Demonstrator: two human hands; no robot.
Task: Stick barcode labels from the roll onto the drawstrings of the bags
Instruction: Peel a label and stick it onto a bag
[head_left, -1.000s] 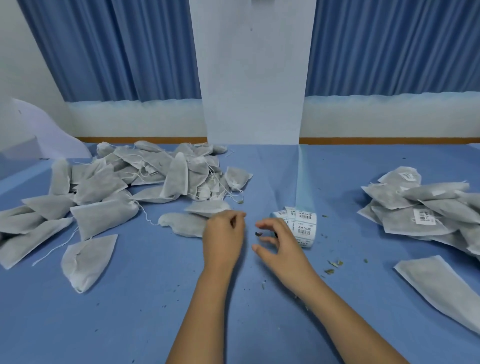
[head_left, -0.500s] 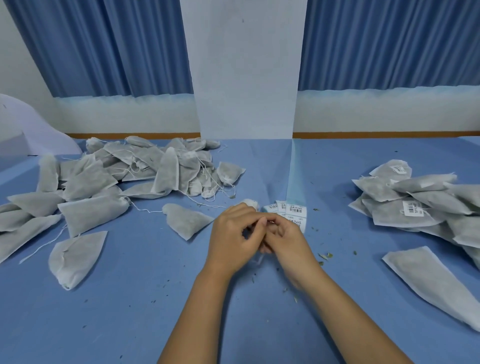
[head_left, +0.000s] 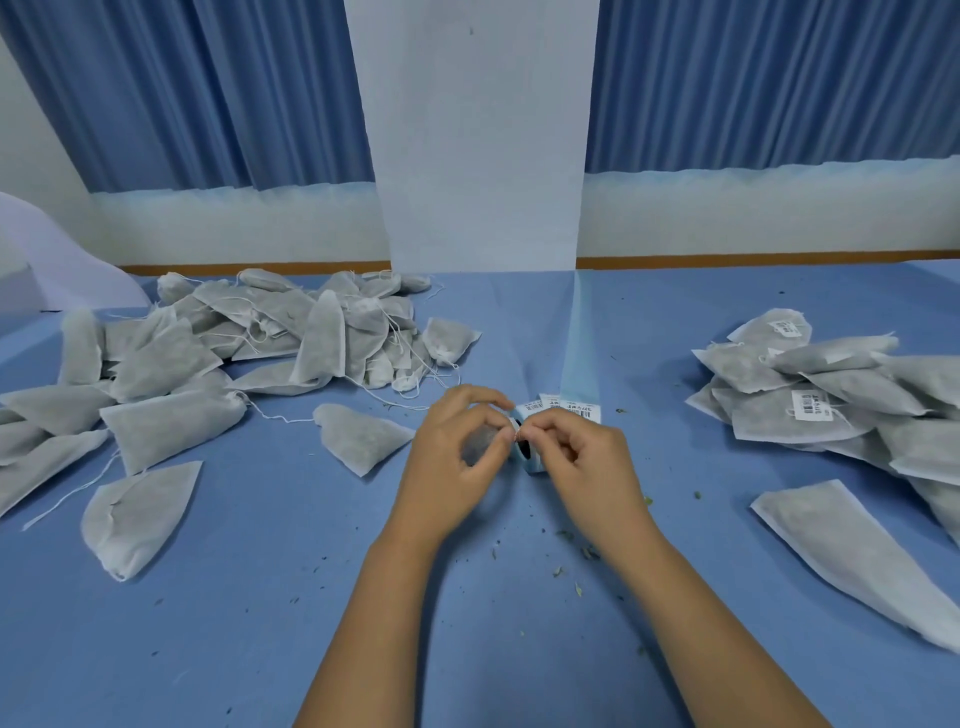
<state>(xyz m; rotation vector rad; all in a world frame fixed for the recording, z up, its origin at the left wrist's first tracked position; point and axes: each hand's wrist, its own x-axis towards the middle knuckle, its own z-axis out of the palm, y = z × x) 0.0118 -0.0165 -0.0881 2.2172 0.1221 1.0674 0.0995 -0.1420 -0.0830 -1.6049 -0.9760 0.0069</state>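
Starting at the far left, a heap of unlabelled bags (head_left: 218, 343) is seen on the blue table (head_left: 260, 649), with loose drawstrings (head_left: 275, 417) trailing from it and a single bag (head_left: 358, 439) lying just right of it. Near the middle, a held bag (head_left: 479, 441) is gripped in the curled fingers of the left hand (head_left: 452, 457). Between the hands the label roll (head_left: 531, 453) rests on the table, its strip of barcode labels (head_left: 576, 410) running out behind. Something fine at the bag's mouth is pinched by thumb and forefinger of the right hand (head_left: 582, 457); it is judged to be the drawstring, though it is too small to confirm. At the right, labelled bags (head_left: 821, 400) are piled. The bags are judged light and soft, the string thin and limp. It is best pinched close to the mouth and held taut, so that a label can be folded round it.
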